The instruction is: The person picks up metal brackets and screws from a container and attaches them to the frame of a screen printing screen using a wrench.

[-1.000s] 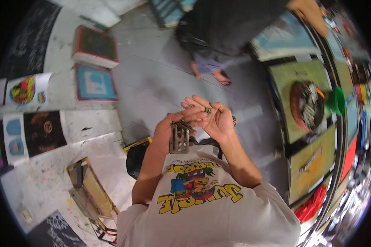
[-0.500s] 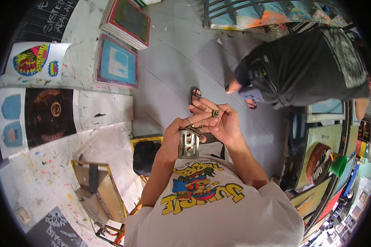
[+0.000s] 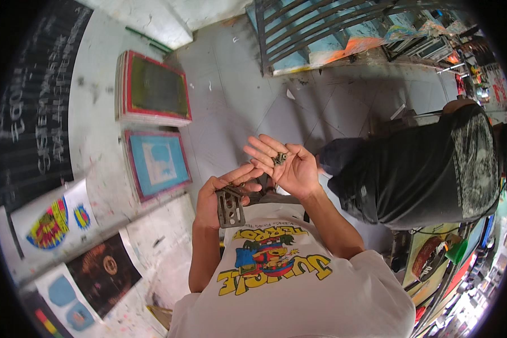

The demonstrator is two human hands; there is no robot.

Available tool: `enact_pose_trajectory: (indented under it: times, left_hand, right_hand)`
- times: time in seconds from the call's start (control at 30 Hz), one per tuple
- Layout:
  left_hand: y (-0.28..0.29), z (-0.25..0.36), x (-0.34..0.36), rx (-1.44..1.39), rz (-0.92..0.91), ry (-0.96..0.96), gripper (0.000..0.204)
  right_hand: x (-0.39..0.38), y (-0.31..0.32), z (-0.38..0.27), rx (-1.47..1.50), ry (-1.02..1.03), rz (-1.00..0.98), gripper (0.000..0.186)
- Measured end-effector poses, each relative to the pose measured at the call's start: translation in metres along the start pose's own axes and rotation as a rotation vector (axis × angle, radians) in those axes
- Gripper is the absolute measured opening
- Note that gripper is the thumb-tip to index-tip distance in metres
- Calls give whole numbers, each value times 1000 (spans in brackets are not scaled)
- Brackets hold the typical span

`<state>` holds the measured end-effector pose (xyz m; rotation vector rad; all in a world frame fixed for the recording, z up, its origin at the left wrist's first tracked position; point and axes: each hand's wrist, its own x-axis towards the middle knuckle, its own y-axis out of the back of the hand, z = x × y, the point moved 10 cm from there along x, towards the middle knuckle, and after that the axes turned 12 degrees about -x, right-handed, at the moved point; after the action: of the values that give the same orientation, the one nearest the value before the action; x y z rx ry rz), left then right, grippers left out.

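Note:
My left hand (image 3: 211,200) is closed around the edge of a slotted metal plate (image 3: 230,208) with round holes, which looks like a bracket. Its fingers reach toward my right hand (image 3: 297,172). That right hand is turned palm up, fingers stretched out, cradling several small metal pieces (image 3: 279,159) near the thumb; they look like nuts or screws, too small to tell. Both hands are held in front of my white printed shirt (image 3: 287,293). Part of the plate's far end is hidden behind my left fingers.
On the left, framed screens (image 3: 158,163) and printed sheets (image 3: 104,276) lie on a paint-spotted white surface. A person in dark clothes (image 3: 417,174) is close by on the right. Stairs with a black railing (image 3: 315,34) rise at the far side. Shelving (image 3: 442,270) stands lower right.
My view has turned, so the surroundings have shifted. The right hand has opened out flatter, showing the small pieces, and the left hand with the plate has drawn apart from it.

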<state>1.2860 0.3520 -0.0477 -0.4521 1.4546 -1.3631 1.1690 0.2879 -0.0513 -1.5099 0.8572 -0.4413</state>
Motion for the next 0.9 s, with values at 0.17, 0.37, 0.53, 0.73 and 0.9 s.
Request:
enact_pose_trajectory:
  times: [0.17,0.37,0.53,0.73,0.9]
  left_hand:
    - [-27,80,103,212,12,99,71]
    - [-90,135,261,340,-133,310,64]
    - [-152,119,375,485,-116,517,53]
    - [-223,10,506,692,-143,901,31]
    - [-296,-121,619,730,-270,1078,26]
  right_hand:
    - [95,-9,-82,-12,111,-70,61]
    - [192,3,-188,82,268,42,59]
    - [211,41,-287,97,422,250,43]
    - [176,119,-393,187,549,544,29]
    - [100,163,-544,257,734,598,30]
